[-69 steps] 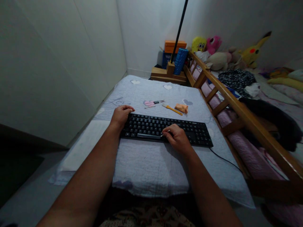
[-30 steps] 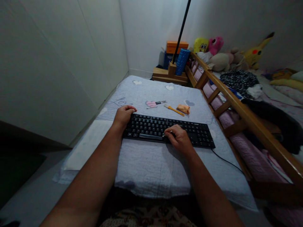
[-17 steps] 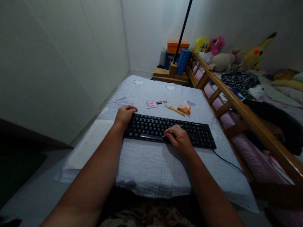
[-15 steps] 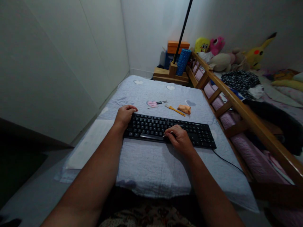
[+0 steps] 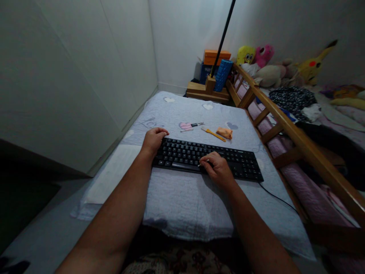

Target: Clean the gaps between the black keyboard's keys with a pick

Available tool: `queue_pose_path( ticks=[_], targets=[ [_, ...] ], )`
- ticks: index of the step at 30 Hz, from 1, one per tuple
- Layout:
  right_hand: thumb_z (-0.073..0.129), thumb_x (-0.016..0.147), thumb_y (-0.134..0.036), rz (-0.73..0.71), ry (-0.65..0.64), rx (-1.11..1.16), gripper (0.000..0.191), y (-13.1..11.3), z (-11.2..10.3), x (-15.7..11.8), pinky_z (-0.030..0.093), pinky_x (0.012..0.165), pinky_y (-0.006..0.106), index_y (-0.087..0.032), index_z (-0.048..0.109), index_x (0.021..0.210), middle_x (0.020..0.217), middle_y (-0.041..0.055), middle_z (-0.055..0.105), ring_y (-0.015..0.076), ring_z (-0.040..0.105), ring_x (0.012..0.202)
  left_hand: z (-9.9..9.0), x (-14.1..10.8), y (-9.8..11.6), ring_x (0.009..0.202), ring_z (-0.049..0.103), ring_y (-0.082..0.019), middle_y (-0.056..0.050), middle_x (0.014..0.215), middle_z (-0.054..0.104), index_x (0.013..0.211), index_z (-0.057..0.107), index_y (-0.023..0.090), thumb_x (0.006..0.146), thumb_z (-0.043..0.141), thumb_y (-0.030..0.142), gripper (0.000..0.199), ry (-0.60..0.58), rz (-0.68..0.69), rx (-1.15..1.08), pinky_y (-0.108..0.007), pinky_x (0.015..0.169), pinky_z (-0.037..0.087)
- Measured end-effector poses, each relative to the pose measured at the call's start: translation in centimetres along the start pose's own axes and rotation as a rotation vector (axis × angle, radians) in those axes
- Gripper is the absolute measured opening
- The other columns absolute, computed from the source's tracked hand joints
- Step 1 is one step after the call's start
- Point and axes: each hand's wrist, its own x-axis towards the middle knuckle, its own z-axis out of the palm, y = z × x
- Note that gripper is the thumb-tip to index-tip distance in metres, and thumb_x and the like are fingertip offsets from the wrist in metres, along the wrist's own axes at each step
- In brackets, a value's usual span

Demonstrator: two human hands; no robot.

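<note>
A black keyboard (image 5: 185, 153) lies across the cloth-covered table in the head view. My left hand (image 5: 154, 140) is closed around its upper left corner, thumb and fingers pressed together at the edge. Over the keys just right of the space bar is my right hand (image 5: 216, 166), pinching a thin white stick that looks like a cotton swab (image 5: 200, 165). Its tip points down at the lower key rows. Beyond the keyboard lie another cotton swab (image 5: 186, 130), a small dark-handled tool (image 5: 196, 124), a yellow-handled brush (image 5: 215, 134) and a crumpled orange cloth (image 5: 224, 133).
A white sheet (image 5: 110, 179) rests on the table's left side, beside a tall pale panel (image 5: 85, 76). The keyboard cable (image 5: 276, 197) runs off to the right. Along that side stands a wooden bed rail (image 5: 288, 125), with plush toys (image 5: 268, 74) behind it.
The whole view has shifted slightly, so everything appears a little further right. Both hands keep nearly the same place on the keyboard.
</note>
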Motion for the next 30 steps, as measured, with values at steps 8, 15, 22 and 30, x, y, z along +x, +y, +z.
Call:
queue_pose_path(
  ticks=[8,15,22,30],
  targets=[
    [0.058,0.09,-0.013,-0.021,-0.062,-0.039,0.014,-0.4,-0.5,0.4,0.049,0.078,0.036,-0.02,0.07,0.086,0.085,0.0066,0.071,0.0216,0.061,0.086,0.0,0.2,-0.2,0.085,0.063,-0.022,-0.004,0.078,0.072,0.067,0.068,0.02,0.063,0.061,0.025,0.009,-0.002,-0.008,-0.01,-0.035,0.087,0.045],
    [0.059,0.09,-0.012,-0.09,-0.191,-0.143,0.015,-0.9,-1.1,1.7,0.047,0.077,0.035,-0.02,0.07,0.084,0.081,0.0059,0.071,0.0213,0.06,0.083,-0.1,0.1,-0.1,0.087,0.063,-0.024,-0.005,0.08,0.072,0.067,0.067,0.02,0.064,0.061,0.024,0.008,-0.002,-0.009,0.004,-0.036,0.089,0.045],
    [0.061,0.089,-0.01,-0.02,-0.308,-0.23,0.015,-1.8,-1.2,3.5,0.044,0.074,0.033,-0.019,0.07,0.082,0.081,0.0057,0.069,0.0206,0.059,0.08,-0.2,0.1,-0.1,0.088,0.064,-0.023,-0.004,0.081,0.072,0.067,0.068,0.02,0.064,0.061,0.024,0.009,-0.005,-0.006,0.01,-0.036,0.091,0.044],
    [0.058,0.091,-0.012,-0.015,-0.202,-0.107,0.014,-0.9,-0.1,2.8,0.045,0.078,0.034,-0.02,0.067,0.084,0.084,0.0047,0.068,0.0205,0.06,0.085,-0.1,0.2,-0.1,0.089,0.064,-0.023,-0.004,0.08,0.072,0.068,0.067,0.02,0.066,0.06,0.022,0.008,-0.014,-0.006,-0.007,-0.036,0.091,0.045]
  ],
)
